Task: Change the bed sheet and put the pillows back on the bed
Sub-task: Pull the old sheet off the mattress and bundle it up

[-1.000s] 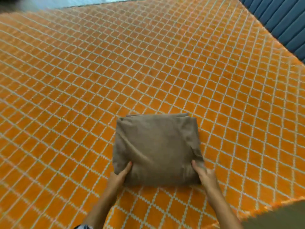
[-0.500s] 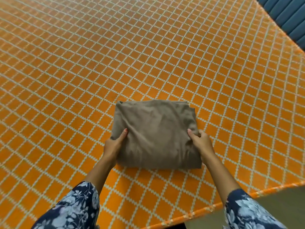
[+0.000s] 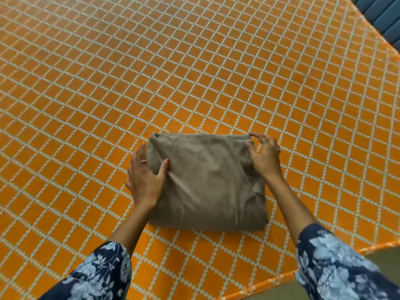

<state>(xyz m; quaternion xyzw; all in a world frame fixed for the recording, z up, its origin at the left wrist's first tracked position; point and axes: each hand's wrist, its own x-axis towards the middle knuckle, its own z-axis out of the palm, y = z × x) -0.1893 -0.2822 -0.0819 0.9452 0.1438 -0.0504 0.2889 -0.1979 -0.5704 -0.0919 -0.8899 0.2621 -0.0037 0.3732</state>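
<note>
Folded taupe bed sheet (image 3: 207, 182) lies flat on the bed (image 3: 194, 72), lower centre of frame, near the bed's lower edge. The bed is covered in orange fabric with a white lattice pattern. Left hand (image 3: 145, 177) sits at the sheet's left edge, thumb on top of the fabric, fingers running along the side and partly under the fold, gripping that edge. Right hand (image 3: 264, 156) is at the sheet's upper right corner, fingers curled over the corner, thumb on top, pinching the fabric there. Both forearms come up from the bottom of frame in navy floral sleeves (image 3: 101, 276). Dark blue panelled surface (image 3: 385, 16) in upper right corner. Greyish-olive floor (image 3: 337, 284) at lower right, past the bed edge.
</note>
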